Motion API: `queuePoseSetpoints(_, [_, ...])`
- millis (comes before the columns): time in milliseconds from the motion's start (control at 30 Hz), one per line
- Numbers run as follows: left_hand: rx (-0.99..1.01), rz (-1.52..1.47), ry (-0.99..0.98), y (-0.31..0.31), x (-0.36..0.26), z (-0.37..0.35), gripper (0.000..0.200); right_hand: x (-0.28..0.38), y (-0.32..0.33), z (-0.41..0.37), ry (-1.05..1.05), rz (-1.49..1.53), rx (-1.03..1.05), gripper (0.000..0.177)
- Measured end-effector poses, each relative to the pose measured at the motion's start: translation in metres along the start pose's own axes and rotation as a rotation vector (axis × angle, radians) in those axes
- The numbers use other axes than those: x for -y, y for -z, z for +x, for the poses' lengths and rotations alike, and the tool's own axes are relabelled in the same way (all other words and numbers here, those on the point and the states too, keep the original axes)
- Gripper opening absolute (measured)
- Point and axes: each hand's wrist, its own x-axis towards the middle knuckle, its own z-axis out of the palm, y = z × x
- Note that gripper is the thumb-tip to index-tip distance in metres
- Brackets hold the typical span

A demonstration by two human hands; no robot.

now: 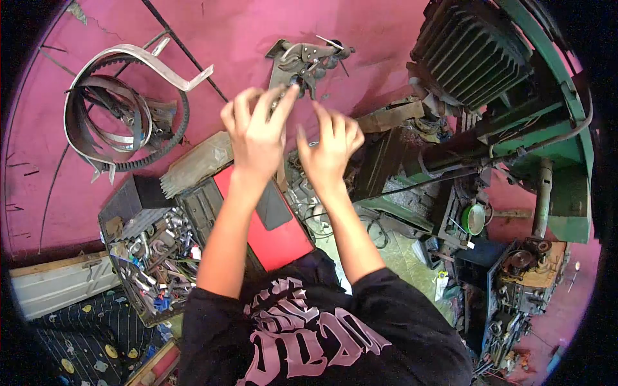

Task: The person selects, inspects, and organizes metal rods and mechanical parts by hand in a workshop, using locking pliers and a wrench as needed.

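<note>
My left hand (257, 132) is raised toward the pink wall, its fingers closed around a small, dark thing I cannot make out. Its fingertips overlap the lower part of a cluster of metal hand tools (309, 61) hanging on the wall, some of which look like locking pliers. My right hand (329, 145) is up beside it, slightly lower, with thumb and index finger apart and nothing visible between them. Below my left forearm lies a red toolbox lid or panel (283, 248) with a dark phone-like slab (273, 209) on it.
Belts and a bent metal strap (138, 58) hang on the wall at left. A bin of loose tools (158, 257) stands below. To the right is a green machine with a finned motor (473, 55), and a green bowl (474, 219) sits near it.
</note>
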Motion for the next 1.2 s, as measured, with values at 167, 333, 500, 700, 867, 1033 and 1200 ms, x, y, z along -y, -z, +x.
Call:
queuePoseSetpoints(167, [0.009,0.238,-0.180,-0.016,0.023,0.040,0.047,0.015,-0.040,0.063,0.038,-0.031,-0.094,0.074])
queuePoseSetpoints(333, [0.006,0.296,-0.396,-0.023,0.051,0.062,0.038,0.014,-0.069,0.081,0.026,0.013,-0.191,0.061])
queuePoseSetpoints(500, [0.013,0.300,-0.463,-0.020,0.049,0.077,0.035,0.000,-0.062,0.090,0.071,-0.035,-0.209,0.054])
queuePoseSetpoints(700, [0.063,0.255,-0.429,-0.017,0.034,0.090,0.032,-0.019,-0.032,0.101,0.168,-0.020,-0.149,0.041])
queuePoseSetpoints(867, [0.102,0.234,-0.379,-0.015,0.022,0.101,0.023,-0.038,-0.005,0.119,0.251,0.031,-0.029,0.039])
queuePoseSetpoints(1033, [0.182,0.188,-0.267,-0.017,0.013,0.107,0.024,-0.053,0.005,0.138,0.286,0.114,0.083,0.032])
queuePoseSetpoints(1200, [0.131,0.109,-0.207,-0.026,0.016,0.104,0.017,-0.059,0.005,0.136,0.262,0.110,0.083,0.032])
